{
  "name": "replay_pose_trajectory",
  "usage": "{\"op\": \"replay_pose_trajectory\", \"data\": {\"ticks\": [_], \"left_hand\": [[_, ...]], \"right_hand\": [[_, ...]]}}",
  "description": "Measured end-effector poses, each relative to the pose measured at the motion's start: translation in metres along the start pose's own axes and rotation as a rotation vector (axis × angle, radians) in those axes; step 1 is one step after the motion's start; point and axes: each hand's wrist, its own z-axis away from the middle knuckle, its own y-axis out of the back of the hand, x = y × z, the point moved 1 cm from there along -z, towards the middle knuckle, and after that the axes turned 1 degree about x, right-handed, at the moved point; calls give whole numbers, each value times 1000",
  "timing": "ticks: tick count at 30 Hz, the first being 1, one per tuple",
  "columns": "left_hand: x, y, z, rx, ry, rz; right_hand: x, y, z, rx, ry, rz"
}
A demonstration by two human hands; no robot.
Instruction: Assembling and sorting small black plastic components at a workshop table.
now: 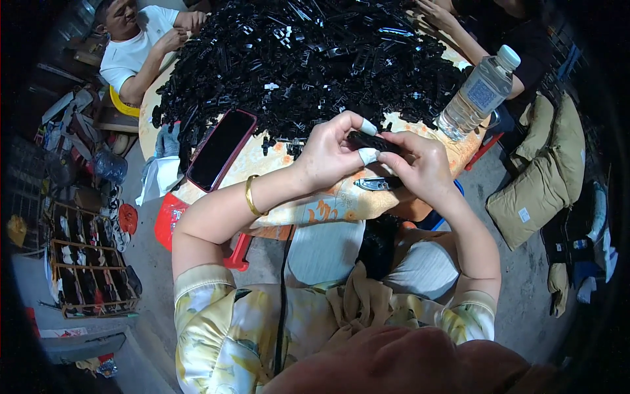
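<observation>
My left hand (328, 152) and my right hand (423, 163) meet above the near edge of the round table, both closed on a small black plastic piece (369, 142). White covers wrap the thumb and index fingertips of the left hand. Fingers hide parts of the piece, so its exact kind is unclear. Under my right hand, a shiny black and silver object (378, 184) lies on the patterned tablecloth (335, 205). Just beyond my hands spreads a large heap of small black plastic parts (295, 72).
A phone (223, 150) with a dark screen lies left of my arm, beside a grey glove (168, 139). To the right stands a clear bottle (482, 92). Two people sit across the table at the heap. Stuffed tan sacks (535, 190) rest on the floor at right.
</observation>
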Motion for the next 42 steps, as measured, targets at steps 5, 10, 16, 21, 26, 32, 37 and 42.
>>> {"op": "replay_pose_trajectory", "data": {"ticks": [5, 10, 16, 21, 26, 32, 37, 42], "left_hand": [[7, 9, -13, -112, 10, -14], [31, 52, -61, 290, -414, -1298], [20, 65, -95, 201, -303, -1507], [30, 60, -79, 314, -490, -1291], [39, 48, -53, 256, -82, -452], [14, 20, -30, 9, 147, -88], [-7, 12, -22, -85, 248, 120], [-10, 7, -18, -37, 187, -47]], "right_hand": [[2, 11, -2, -120, -112, 26], [3, 10, 1, -74, 253, 257], [25, 19, -8, 20, 95, 411], [34, 17, -9, 9, 127, 467], [35, 20, -10, 80, 118, 513], [35, 26, -16, 157, 29, 218], [8, 16, -14, 212, -4, -74], [1, 5, -11, 210, 230, -2]]}}
